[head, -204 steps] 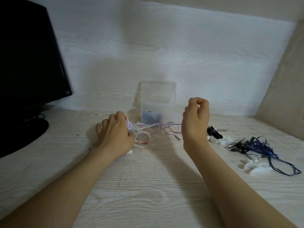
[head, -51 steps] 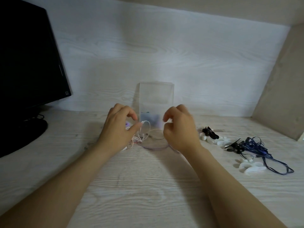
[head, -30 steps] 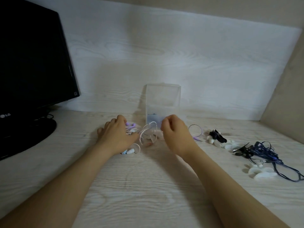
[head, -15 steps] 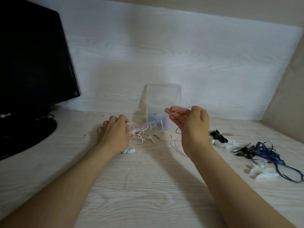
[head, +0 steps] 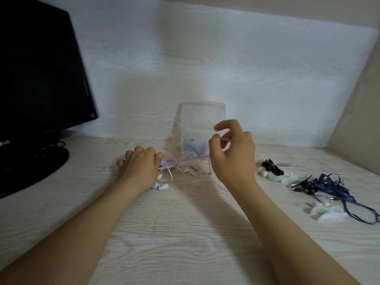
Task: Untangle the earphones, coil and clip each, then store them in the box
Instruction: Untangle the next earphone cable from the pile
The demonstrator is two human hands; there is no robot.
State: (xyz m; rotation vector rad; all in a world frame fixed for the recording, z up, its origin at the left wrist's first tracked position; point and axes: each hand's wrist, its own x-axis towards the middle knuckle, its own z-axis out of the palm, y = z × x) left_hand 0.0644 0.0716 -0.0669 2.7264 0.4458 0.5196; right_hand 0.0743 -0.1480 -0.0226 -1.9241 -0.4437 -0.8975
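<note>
Here the left hand (head: 139, 167) lies knuckles-up on the desk (head: 185, 233), fingers curled down onto the 9 o'clock end of the pale earphone tangle (head: 186, 164), while the right hand (head: 233, 155) hangs raised at its 2 o'clock, thumb and forefinger pinching one thin pink strand (head: 225, 139). The clear box (head: 202, 118) stands at the tangle's 12 o'clock, its dark contents blurred; the left fingertips are hidden beneath the hand.

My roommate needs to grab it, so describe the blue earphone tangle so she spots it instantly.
From the clear box at the back wall, look right past the right hand. At the right edge of the desk lies the blue earphone tangle: the only dark navy cord, beside white clips, unlike the pale cords in the middle.
</note>
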